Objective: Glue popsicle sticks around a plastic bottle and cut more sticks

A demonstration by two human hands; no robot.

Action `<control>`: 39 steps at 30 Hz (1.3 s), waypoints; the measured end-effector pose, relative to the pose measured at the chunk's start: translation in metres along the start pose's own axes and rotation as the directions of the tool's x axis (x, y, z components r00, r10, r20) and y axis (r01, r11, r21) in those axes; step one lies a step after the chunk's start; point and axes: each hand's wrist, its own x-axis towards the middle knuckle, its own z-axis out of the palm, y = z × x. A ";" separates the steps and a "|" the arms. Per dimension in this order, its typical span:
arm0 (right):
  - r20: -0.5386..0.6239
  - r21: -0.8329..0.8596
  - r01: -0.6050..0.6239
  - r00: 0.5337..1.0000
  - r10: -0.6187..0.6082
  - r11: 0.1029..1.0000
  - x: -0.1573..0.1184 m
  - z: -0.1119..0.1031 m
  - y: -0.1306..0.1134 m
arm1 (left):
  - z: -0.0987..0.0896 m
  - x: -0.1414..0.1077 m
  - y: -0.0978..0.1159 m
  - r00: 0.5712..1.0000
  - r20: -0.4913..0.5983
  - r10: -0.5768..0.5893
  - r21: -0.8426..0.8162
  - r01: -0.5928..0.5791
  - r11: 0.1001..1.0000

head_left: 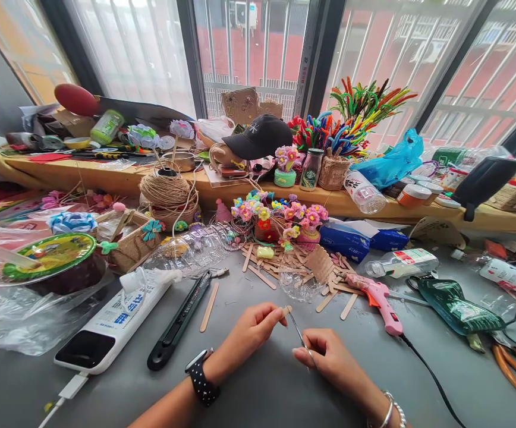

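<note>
Slim metal tool meets a small wooden piece at the near middle of the table

The left hand [253, 327] holds a small wooden piece [287, 310] in a narrow pinch of thumb and fingers, with its end showing past the fingertips. The right hand [329, 356] has its fingers curled around a slim metal tool [298, 328], whose far end reaches the piece. The grip hides much of the tool, so I cannot tell whether it is scissors or tweezers. Both hands are raised over the near middle of the grey table [249, 404].

The step in hand looks like fine work on the end of that piece. The next move seems to call for a firm left pinch and a small, controlled action of the right fingers, with the left fingertips kept out of the tool's way.

Just beyond the hands lies a loose heap of wooden sticks [261, 277]. A single stick [209, 307] lies apart on the left, beside a dark utility knife [180, 321]. To the right, a pink glue gun [377, 297] rests near the heap, its cord trailing toward the near edge. Neither hand touches the knife or the glue gun.
</note>
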 end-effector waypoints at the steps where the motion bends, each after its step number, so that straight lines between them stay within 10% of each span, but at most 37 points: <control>1: 0.003 0.001 -0.001 1.000 0.001 1.000 0.000 0.000 0.000 | 0.000 0.000 0.000 1.000 -0.015 0.009 0.029 -0.008 1.000; 39: 0.066 0.015 -0.037 0.997 0.036 0.999 0.000 0.000 -0.008 | 0.019 -0.008 -0.010 0.987 -0.078 0.143 0.233 -0.122 0.965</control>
